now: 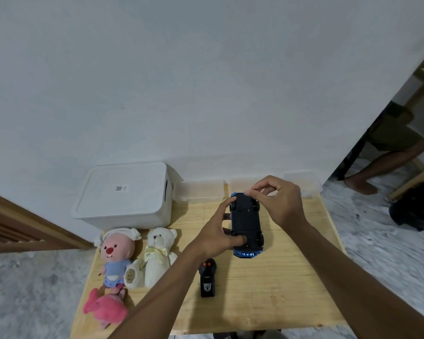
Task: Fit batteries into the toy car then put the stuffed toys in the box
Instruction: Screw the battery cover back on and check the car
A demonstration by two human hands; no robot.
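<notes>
A blue toy car (246, 223) is held upside down over the wooden table (267, 289), its black underside facing up. My left hand (219, 234) grips the car's left side, thumb on its near end. My right hand (274, 199) pinches at the car's far end near a front wheel. A white lidded box (123, 194) stands shut at the table's back left. In front of it lie three stuffed toys: a pink-faced beaver (115, 255), a cream bear (158, 255) and a pink plush (105, 310). No batteries are visible.
A black remote control (207, 277) lies near the table's middle. Clear plastic containers (200, 190) line the back edge against the white wall. A seated person's legs (377, 167) and a dark bag (414, 206) are on the floor at the right.
</notes>
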